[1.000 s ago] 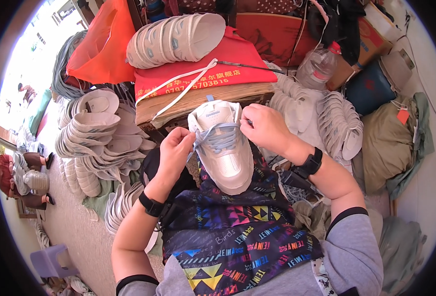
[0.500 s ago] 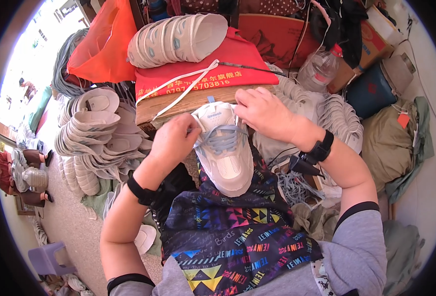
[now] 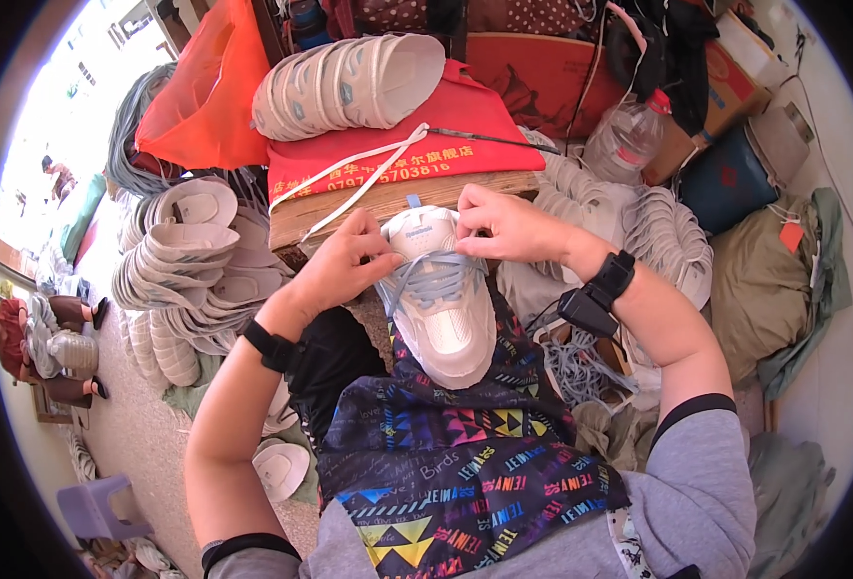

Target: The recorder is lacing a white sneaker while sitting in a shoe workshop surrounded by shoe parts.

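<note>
A cream and white shoe upper (image 3: 446,333) points its toe toward me, above my patterned apron (image 3: 465,463). Light blue shoelace (image 3: 434,280) criss-crosses its front, below the white tongue (image 3: 425,229). On the left side of the lacing, my left hand (image 3: 349,256) pinches at the shoelace with thumb and forefinger. My right hand (image 3: 504,227) is closed beside the tongue's right edge, its fingertips on the lace near the upper eyelets. The pinched lace ends are mostly hidden by the fingers.
Ahead is a wooden bench (image 3: 301,224) with a red cloth bag (image 3: 398,159), a white lace (image 3: 369,174) and nested shoe uppers (image 3: 335,87). More stacked uppers (image 3: 176,256) lie left, others (image 3: 673,232) right. Loose blue laces (image 3: 581,372) sit by my right forearm.
Both hands have shifted slightly along the shoe's upper lacing. My left thumb now reaches further over the lace, and my right fingers have turned downward beside the tongue.
</note>
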`<state>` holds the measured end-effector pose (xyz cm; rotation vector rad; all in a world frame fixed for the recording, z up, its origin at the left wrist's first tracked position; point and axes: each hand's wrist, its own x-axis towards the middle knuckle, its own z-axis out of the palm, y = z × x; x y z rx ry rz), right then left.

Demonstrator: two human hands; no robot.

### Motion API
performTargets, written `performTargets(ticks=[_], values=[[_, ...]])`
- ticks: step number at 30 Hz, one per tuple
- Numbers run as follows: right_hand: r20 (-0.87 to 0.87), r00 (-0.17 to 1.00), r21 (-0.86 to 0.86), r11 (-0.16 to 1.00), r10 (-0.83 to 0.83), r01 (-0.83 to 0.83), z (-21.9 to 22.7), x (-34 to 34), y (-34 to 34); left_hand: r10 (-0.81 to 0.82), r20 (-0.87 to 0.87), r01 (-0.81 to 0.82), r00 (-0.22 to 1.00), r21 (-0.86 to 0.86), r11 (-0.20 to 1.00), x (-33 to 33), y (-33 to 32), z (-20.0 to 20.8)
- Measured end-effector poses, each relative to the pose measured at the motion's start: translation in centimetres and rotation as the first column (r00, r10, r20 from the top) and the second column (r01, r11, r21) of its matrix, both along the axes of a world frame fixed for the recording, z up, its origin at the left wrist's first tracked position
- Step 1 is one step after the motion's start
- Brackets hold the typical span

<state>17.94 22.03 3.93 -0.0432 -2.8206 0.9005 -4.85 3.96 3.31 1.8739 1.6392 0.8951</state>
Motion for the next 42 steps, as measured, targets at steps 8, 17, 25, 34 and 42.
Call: performTargets(ticks=[8, 17, 25, 34, 42], values=[[-0.287, 0.863, -0.26, 0.901, -0.415, 0.347, 2.2, -2.1, -4.0, 0.418, -0.099, -0.321, 0.903, 0.491, 0.81, 4.7, 0.4, -0.2], [-0.256, 0.858, -0.722, 0.678, -0.446, 0.138, 8.6, -3.9, -7.0, 0.09, 0.675, -0.333, 0.733, 0.24, 0.912, 5.1, 1.6, 9.9], [-0.057, 0.924, -0.957, 0.283, -0.379, 0.057, 5.7, -3.5, -5.8, 0.03, 0.998, -0.402, 0.05, -0.007, 0.916, 3.2, 0.7, 4.9], [0.091, 0.836, -0.735, 0.53, -0.541, 0.423, -0.2, 1.4, -0.8, 0.397, 0.827, -0.48, 0.397, -0.181, 0.858, -0.1, -4.4, -1.8], [0.069, 0.814, -0.504, 0.684, -0.576, 0.527, -2.1, 2.6, -2.4, 0.479, 0.666, -0.411, 0.572, -0.273, 0.87, 1.4, -4.1, -2.1]])
